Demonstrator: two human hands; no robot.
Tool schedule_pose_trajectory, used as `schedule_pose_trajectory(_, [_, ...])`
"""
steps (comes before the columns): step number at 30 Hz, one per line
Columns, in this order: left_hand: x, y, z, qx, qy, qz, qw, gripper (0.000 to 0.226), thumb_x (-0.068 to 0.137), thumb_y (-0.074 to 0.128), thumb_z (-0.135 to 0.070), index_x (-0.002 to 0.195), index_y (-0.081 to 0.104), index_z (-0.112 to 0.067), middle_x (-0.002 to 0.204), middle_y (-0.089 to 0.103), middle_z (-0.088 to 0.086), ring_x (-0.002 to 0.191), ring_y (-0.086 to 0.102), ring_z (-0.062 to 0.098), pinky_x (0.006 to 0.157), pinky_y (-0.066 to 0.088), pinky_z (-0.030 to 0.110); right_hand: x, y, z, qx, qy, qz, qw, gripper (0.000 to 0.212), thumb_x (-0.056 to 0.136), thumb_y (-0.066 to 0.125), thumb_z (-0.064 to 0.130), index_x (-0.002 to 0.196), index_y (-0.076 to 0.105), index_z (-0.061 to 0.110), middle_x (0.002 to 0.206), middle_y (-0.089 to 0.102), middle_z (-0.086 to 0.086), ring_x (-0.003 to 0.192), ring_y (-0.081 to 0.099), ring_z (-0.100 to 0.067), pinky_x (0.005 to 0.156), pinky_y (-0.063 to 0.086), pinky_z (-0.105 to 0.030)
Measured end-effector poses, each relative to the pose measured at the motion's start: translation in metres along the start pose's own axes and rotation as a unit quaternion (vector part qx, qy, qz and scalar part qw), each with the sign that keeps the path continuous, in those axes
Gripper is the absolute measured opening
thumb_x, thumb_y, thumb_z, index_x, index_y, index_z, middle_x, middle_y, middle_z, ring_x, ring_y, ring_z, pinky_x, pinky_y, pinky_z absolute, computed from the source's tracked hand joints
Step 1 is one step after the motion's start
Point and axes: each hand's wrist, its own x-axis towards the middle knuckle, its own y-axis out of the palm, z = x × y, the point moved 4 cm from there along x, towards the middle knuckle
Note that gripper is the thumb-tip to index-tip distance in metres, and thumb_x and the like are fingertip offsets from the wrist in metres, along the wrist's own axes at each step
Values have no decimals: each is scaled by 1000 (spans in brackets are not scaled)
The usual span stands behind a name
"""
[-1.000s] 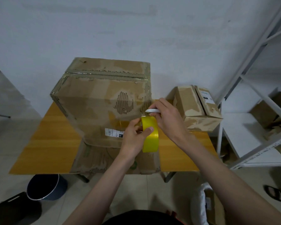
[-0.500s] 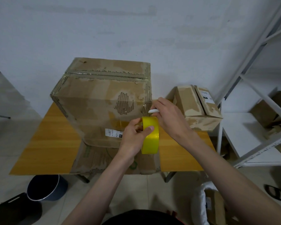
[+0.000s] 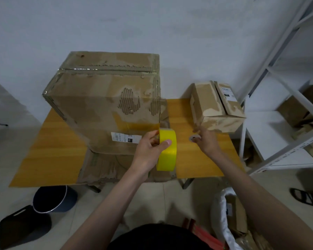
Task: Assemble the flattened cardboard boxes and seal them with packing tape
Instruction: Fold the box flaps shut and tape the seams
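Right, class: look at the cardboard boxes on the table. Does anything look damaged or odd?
Yes. The large brown cardboard box has its outer paper torn away on the front face, baring the corrugated ridges, with more ragged tears along its top seam. The small brown cardboard box also shows pale peeled patches.

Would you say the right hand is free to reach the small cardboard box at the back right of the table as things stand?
Probably yes. The right hand hovers just in front of the small cardboard box, with only bare table between them. It seems to hold a small whitish object, which might hinder a full grip. The left hand holds the yellow tape roll well aside.
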Motion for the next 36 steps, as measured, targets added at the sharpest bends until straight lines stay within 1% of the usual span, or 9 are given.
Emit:
schedule_pose_trajectory(3, [3,2,13,16,-13,-5,1000,53,89,75,-22,137,55,-16,114,71,-1,97,70,10,69,55,22,-4,34,-36,38,82,34,995,14,94,65,7,107,59,6,100,69,-20,80,66,-33,64,54,-43])
schedule_pose_trajectory(12, [23,15,58,76,-51,22,996,51,88,76,-23,133,54,-30,115,71,-4,104,68,13,88,57,38,-7,123,-106,127,244,104,956,21,99,53,5,116,65,1,106,69,-26,80,62,-30,78,54,-46])
schedule_pose_trajectory(17, [39,18,75,106,-47,26,993,53,86,77,-22,133,53,-32,109,73,-11,101,68,8,88,56,34,6,149,-111,190,327,120,918,30,97,57,2,127,58,0,125,62,-25,106,65,-36,92,53,-46])
schedule_pose_trajectory(20, [46,21,77,109,-51,30,992,55,87,76,-20,136,51,-29,114,71,-5,105,67,13,92,56,38,13,153,-110,150,336,145,918,39,95,60,1,134,55,0,133,60,-18,122,58,-32,97,49,-38])
schedule_pose_trajectory(23, [51,23,75,104,-58,45,992,56,88,74,-16,138,50,-27,116,70,-2,107,67,15,93,56,40,16,142,-99,185,331,134,915,40,96,58,2,135,53,-4,129,60,-21,111,62,-36,96,50,-44])
schedule_pose_trajectory(27, [60,32,73,113,-44,68,990,59,88,74,-15,140,49,-28,119,69,-6,107,66,12,92,56,42,-11,106,-49,471,268,117,832,39,99,58,37,110,70,2,95,70,-13,79,67,-21,72,55,-34])
schedule_pose_trajectory(30, [65,39,75,111,-17,77,991,60,86,76,-10,137,50,-28,113,73,-3,103,68,16,89,56,43,-39,76,-22,555,221,166,785,53,90,57,63,107,75,17,98,76,-4,87,72,-17,72,56,-27])
schedule_pose_trajectory(33, [65,46,79,109,16,123,986,60,85,77,-9,131,51,-38,109,73,-2,100,69,17,84,56,37,-54,55,-14,616,210,144,746,38,85,76,37,113,67,13,91,75,1,84,70,-17,64,54,-21])
schedule_pose_trajectory(36, [64,49,76,140,62,139,978,50,83,79,-26,121,55,-47,103,70,-13,98,68,7,78,53,19,-62,46,-7,648,209,104,725,35,84,75,5,116,61,10,89,74,-1,81,70,-16,65,55,-26])
